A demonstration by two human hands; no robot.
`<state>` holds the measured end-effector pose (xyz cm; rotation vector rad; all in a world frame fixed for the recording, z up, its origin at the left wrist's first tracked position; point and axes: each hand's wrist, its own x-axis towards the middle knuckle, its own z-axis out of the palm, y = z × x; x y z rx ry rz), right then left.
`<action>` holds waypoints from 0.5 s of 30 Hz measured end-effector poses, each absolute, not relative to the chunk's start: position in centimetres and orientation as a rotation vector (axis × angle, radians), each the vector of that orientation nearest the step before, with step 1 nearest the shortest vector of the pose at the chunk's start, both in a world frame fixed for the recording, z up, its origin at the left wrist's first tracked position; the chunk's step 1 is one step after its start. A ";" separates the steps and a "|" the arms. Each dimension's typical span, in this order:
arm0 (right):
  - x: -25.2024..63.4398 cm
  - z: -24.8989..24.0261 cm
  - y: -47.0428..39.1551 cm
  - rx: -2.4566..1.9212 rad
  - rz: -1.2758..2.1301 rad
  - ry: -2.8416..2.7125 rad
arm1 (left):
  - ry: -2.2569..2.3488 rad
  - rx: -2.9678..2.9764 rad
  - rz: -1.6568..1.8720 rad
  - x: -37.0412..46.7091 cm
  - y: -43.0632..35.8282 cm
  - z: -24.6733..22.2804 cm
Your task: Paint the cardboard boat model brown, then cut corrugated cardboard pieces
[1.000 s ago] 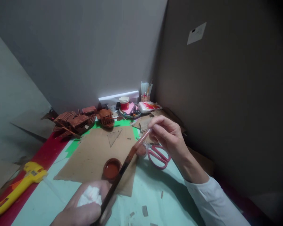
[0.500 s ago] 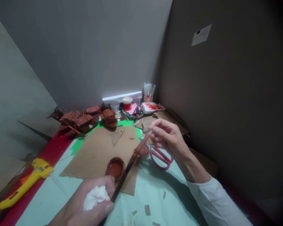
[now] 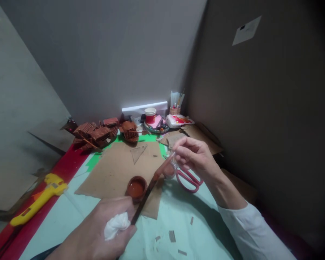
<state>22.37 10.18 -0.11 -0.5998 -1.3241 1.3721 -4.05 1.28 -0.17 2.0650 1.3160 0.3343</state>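
My left hand (image 3: pixel 94 225) is closed around the lower end of a long, thin dark brown stick (image 3: pixel 147 193). A crumpled white tissue (image 3: pixel 117 224) is tucked into the same grip. The stick slants up and away to the right, and its upper part is lighter reddish brown. At its pale far tip, my right hand (image 3: pixel 193 155) pinches with thumb and fingers. Just left of the stick stands a small round pot (image 3: pixel 129 189) of reddish-brown liquid. Behind the right hand lie red-handled scissors (image 3: pixel 188 181), beside a small round container (image 3: pixel 168 170) with brown inside.
A cardboard sheet (image 3: pixel 105 173) lies on the pale green cloth, bearing a clear triangle (image 3: pixel 138 153). Yellow glue gun (image 3: pixel 40 200) at left; brown corrugated pieces (image 3: pixel 97 135) at back left. Behind stand a red cup (image 3: pixel 150 117) and a brush holder (image 3: pixel 174 110). Cardboard scraps (image 3: pixel 172 236) lie in front.
The whole view has shifted slightly, so the table things appear a little farther right and higher. Both hands keep the same hold on the stick.
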 end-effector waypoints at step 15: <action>20.7 -1.3 10.0 -0.694 1.451 -1.351 | 1.244 1.930 0.343 -4.4 1.6 0.0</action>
